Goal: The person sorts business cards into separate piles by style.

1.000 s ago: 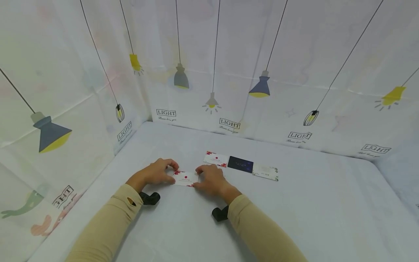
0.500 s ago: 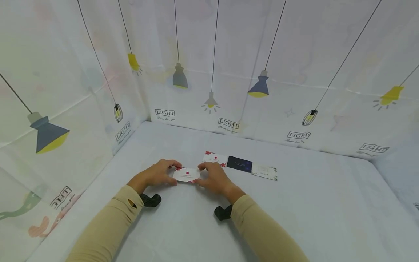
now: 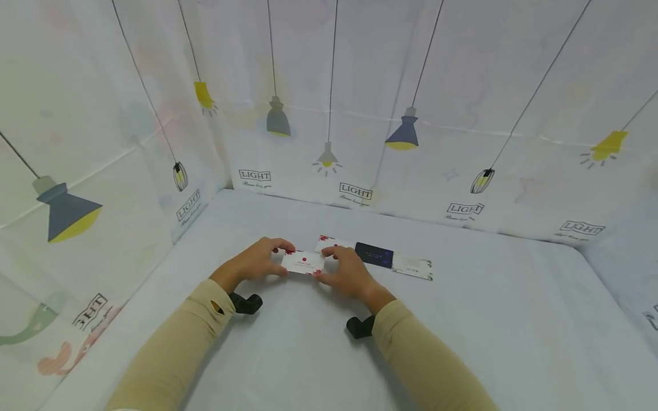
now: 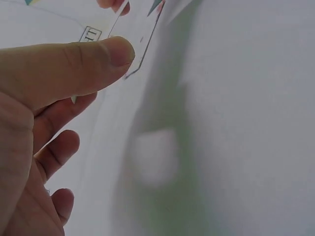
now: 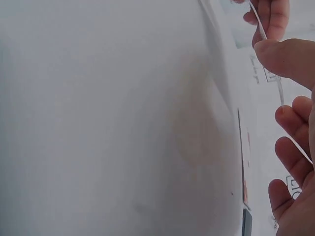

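Observation:
A white card with red floral corners and a red dot [image 3: 303,262] is held by both hands, raised a little off the white tabletop. My left hand [image 3: 260,260] pinches its left end between thumb and fingers. At the right end, my right hand [image 3: 352,274] pinches it the same way. In the right wrist view the card [image 5: 280,91] appears nearly edge-on between thumb and fingertips. Just behind lies a similar red-flowered card [image 3: 327,242], partly hidden by the right hand. A dark blue card [image 3: 374,254] and a white card with leafy corners [image 3: 413,266] continue that row.
White cloth covers the table [image 3: 288,354]. A curtain [image 3: 308,68] printed with hanging lamps stands along its back and left sides. Black wrist mounts, left [image 3: 248,303] and right [image 3: 361,327], sit below the wrists near the tabletop.
Both hands have lifted the red-flowered card off the table and moved it right and away from me, closer to the row. The row of cards has stayed in place.

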{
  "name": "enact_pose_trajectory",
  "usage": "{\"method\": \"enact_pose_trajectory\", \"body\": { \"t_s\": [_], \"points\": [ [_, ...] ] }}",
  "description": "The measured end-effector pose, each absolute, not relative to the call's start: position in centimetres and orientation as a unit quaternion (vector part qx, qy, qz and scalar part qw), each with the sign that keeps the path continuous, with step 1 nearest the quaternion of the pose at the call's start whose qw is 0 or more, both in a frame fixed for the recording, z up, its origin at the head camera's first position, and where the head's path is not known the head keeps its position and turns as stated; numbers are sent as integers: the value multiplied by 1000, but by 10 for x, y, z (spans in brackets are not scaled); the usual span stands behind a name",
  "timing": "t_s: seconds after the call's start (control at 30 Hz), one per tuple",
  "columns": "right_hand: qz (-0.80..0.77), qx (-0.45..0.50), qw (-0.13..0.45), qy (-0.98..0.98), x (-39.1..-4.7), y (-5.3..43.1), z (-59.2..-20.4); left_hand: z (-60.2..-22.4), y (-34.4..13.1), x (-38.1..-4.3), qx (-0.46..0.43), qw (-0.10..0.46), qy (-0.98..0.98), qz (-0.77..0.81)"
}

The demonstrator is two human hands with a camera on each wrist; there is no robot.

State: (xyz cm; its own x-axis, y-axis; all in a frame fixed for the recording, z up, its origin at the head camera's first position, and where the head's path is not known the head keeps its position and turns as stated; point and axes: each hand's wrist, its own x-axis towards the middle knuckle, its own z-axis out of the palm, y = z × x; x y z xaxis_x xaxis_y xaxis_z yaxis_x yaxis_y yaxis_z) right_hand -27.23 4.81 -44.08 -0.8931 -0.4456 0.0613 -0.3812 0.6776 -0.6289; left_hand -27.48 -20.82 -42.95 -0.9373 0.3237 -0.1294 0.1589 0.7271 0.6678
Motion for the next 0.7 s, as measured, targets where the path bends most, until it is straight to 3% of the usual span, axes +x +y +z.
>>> {"method": "enact_pose_trajectory", "body": {
  "t_s": [0.4, 0.7],
  "points": [
    [-347, -171, 14, 922, -291, 73, -435, -418, -179, -311, 148, 103, 914, 364],
    [-339, -155, 11, 928, -299, 84, -434, -432, -166, -326, 128, 91, 907, 391]
  ]
}}
